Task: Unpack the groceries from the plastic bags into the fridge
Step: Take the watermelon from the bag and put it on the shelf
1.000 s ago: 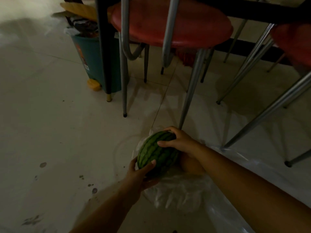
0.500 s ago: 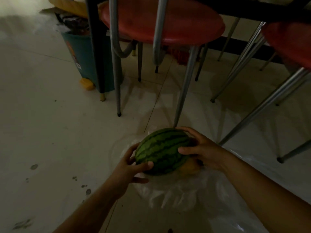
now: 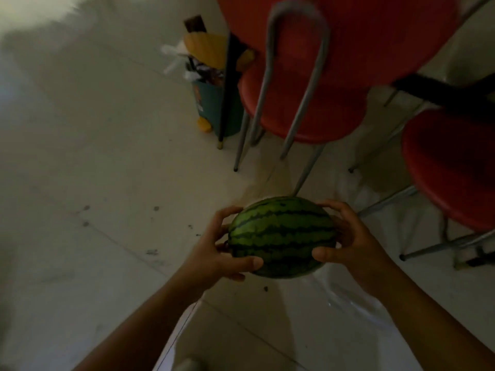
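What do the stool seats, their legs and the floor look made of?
Stool seats: probably moulded plastic or vinyl, smooth red with a dull sheen. Legs: metal tubing, thin, grey, slightly shiny. Floor: likely glazed tile, pale, with straight joint lines.

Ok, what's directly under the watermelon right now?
The watermelon is held up between the left hand and right hand. Below it show pale floor tiles and, to the right, clear plastic bag. The floor straight beneath is hidden by the fruit.
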